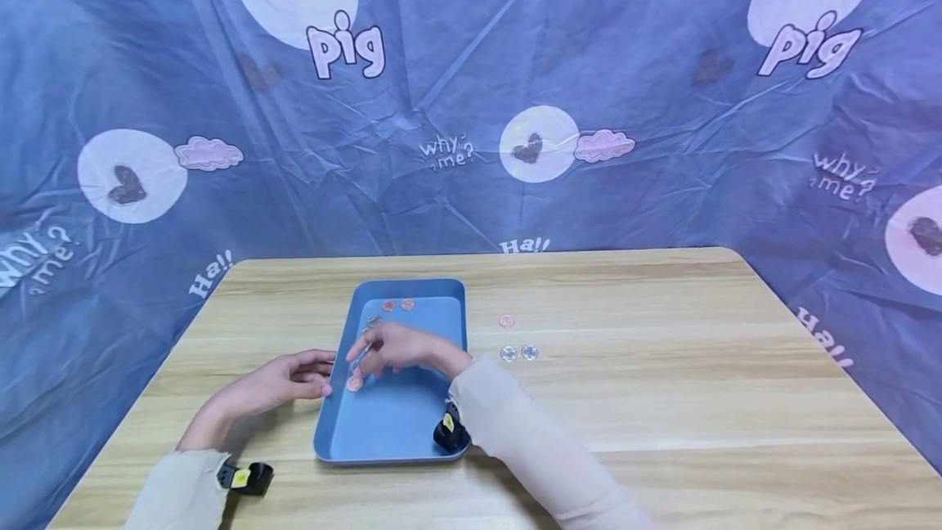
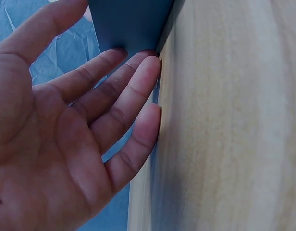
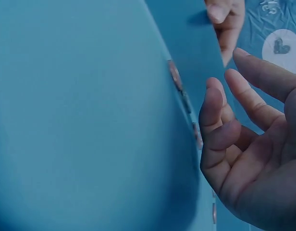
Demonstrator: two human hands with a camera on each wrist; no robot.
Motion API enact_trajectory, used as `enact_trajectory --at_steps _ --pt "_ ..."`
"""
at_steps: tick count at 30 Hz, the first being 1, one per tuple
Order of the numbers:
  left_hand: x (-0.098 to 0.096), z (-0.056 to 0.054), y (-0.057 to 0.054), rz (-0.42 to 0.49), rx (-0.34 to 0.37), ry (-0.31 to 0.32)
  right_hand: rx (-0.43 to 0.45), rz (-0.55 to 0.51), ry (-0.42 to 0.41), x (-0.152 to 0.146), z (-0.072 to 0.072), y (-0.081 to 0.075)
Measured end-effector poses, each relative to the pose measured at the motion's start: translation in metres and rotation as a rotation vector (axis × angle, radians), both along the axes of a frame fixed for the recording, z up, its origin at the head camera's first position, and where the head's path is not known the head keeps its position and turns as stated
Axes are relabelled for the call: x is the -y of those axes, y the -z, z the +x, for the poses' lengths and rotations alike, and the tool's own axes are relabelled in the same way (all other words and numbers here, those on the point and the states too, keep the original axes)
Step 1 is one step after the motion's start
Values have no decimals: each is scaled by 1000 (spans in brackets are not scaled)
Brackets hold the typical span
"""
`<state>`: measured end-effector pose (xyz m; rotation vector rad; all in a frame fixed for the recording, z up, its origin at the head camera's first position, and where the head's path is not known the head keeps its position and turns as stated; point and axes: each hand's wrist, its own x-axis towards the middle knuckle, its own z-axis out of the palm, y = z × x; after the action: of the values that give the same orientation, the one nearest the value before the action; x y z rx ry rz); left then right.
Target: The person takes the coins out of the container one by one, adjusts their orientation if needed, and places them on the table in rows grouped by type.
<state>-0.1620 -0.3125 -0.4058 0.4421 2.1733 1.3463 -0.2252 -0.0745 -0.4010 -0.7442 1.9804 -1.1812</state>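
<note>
A blue tray (image 1: 397, 432) lies on the table with several coins along its left and far sides. My left hand (image 1: 283, 383) rests at the tray's left wall, its long fingers against the outside and the thumb by the rim. Over the tray's left part hovers my right hand (image 1: 397, 348), thumb and index finger extended, the other fingers bent. No coin shows between its fingers. A copper coin (image 1: 355, 383) lies just below its fingertips, while two copper coins (image 1: 408, 304) and a darker coin (image 1: 374, 321) lie farther back. The right hand partly hides other coins.
Right of the tray, a copper coin (image 1: 506, 321) and two silver coins (image 1: 530, 352) lie on the wooden table (image 1: 662, 399). Behind the table hangs a blue printed cloth (image 1: 456, 203). Black wrist cameras (image 1: 246, 478) are strapped over both sleeves.
</note>
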Motion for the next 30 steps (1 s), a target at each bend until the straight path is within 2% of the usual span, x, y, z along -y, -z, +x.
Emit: enact_trajectory --at_steps 7,13,20,30 --pt "-1 0 -1 0 -2 2 -2 21 15 2 3 4" --pt "-1 1 -2 0 -10 -1 -41 62 -16 7 5 4" --pt "-2 0 -2 -12 -39 0 -165 127 -46 10 8 7" --pt "-2 1 0 -5 -31 -10 -331 199 -85 15 12 10"
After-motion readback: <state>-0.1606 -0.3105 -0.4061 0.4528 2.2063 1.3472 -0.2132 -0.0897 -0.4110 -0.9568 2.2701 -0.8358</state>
